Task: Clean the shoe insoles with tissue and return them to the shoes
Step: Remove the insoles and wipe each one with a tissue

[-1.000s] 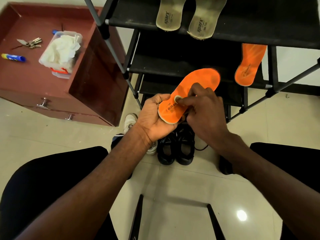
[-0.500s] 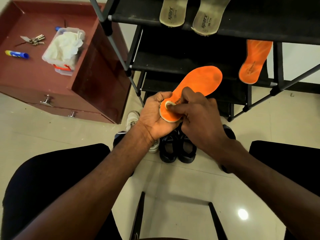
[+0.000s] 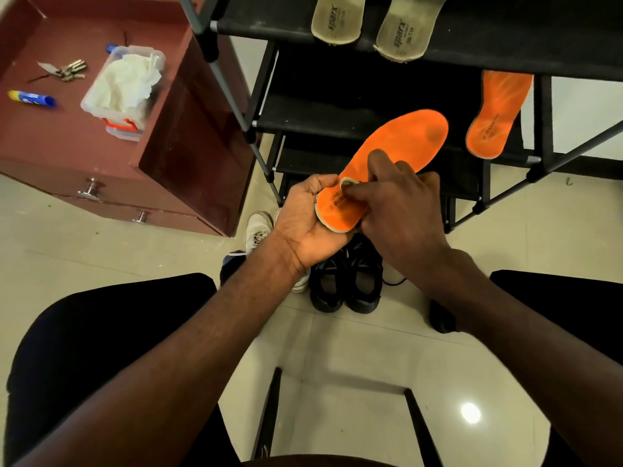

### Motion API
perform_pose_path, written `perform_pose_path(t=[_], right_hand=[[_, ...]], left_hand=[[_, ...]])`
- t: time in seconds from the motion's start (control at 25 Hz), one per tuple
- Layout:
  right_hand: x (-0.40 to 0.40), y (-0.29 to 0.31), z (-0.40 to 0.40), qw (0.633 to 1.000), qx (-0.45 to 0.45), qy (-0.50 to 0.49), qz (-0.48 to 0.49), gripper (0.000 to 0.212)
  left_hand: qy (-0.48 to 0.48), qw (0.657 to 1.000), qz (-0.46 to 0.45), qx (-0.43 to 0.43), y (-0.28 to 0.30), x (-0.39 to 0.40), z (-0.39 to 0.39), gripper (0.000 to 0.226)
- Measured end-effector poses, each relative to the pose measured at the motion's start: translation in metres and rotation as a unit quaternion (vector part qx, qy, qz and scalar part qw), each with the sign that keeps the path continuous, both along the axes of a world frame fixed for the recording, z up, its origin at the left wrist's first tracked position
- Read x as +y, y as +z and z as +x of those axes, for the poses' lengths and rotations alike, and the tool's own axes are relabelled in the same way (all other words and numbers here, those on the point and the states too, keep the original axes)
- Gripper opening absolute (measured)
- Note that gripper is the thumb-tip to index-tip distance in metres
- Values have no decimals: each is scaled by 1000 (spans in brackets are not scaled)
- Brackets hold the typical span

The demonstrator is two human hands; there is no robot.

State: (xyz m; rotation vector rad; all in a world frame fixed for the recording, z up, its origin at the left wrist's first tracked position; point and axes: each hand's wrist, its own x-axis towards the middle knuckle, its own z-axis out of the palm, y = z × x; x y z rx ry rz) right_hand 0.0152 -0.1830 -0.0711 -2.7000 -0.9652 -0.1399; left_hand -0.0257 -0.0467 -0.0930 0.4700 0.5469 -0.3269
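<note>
Insole in hand: I see an orange insole [image 3: 401, 143] held above the floor in front of the shoe rack [image 3: 337, 112]; toe end points up and away, heel end toward me; a darker smudge marks the toe area; printed lettering at the heel is partly covered, I cannot read it whole
Left hand: my left hand [image 3: 310, 217] cups the heel end from beneath, fingers curled round its edge
Right hand: my right hand [image 3: 401, 203] pinches a small wad of tissue [image 3: 347, 182] against the insole's heel half; most of the wad is hidden under the fingers
Second insole: another orange insole [image 3: 495, 116] leans on the rack's right side, its top cut off by the shelf above
Black shoes: a pair [image 3: 347, 281] stands on the floor below my hands, partly hidden by them
Top shelf: two pale insoles [image 3: 367, 25], toes cut off by the frame
Cabinet: tissue box [image 3: 121, 89], keys [image 3: 67, 70], blue tube [image 3: 30, 98]
</note>
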Motion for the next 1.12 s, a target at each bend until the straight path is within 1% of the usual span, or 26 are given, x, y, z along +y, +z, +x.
perform_pose_path(t=[0.08,0.16,0.24,0.28,0.36,0.44,0.6,0.64,0.72,0.76,0.8,0.88,0.96,1.0,1.04,1.12], right_hand=[[1,1,-5,1000,18,2,3,32],[5,3,-18,996,60,47,54,33],[6,3,-23,991,71,84,78,36],[5,3,-17,992,60,82,73,37],[0,2,-1,997,32,35,53,38],[-2,1,1,998,42,7,51,39],[1,0,-21,984,88,112,106,43],[-2,-1,-16,984,83,115,110,43],[-6,-3,2,989,75,64,111,45],[-5,-4,7,990,82,38,111,46],[-2,-4,7,987,98,33,122,45],[5,-3,-6,977,125,79,151,43],[2,-3,-14,972,126,126,151,44],[-2,-3,-12,973,120,132,146,45],[-6,-3,-7,977,108,120,138,45],[-10,-6,5,987,93,60,119,45]], left_hand=[[4,1000,-4,4,0,1,0,39],[17,1000,-11,11,-4,6,0,40],[20,1000,-14,17,-5,7,0,39],[20,1000,-14,14,-4,6,0,39],[14,1000,-11,0,-1,3,1,38],[11,1000,-9,2,-2,0,0,39],[15,1000,-16,21,-6,7,-2,42],[14,1000,-18,19,-6,7,-2,41],[12,1000,-19,7,-4,4,1,39],[15,1000,-19,6,-4,3,2,39],[16,1000,-17,7,-3,4,3,40],[15,999,-27,7,-2,7,2,46],[14,999,-39,3,-3,11,1,48],[14,999,-35,4,-3,12,1,46],[15,1000,-24,6,-3,11,1,44],[15,1000,-21,0,-3,6,2,44]])
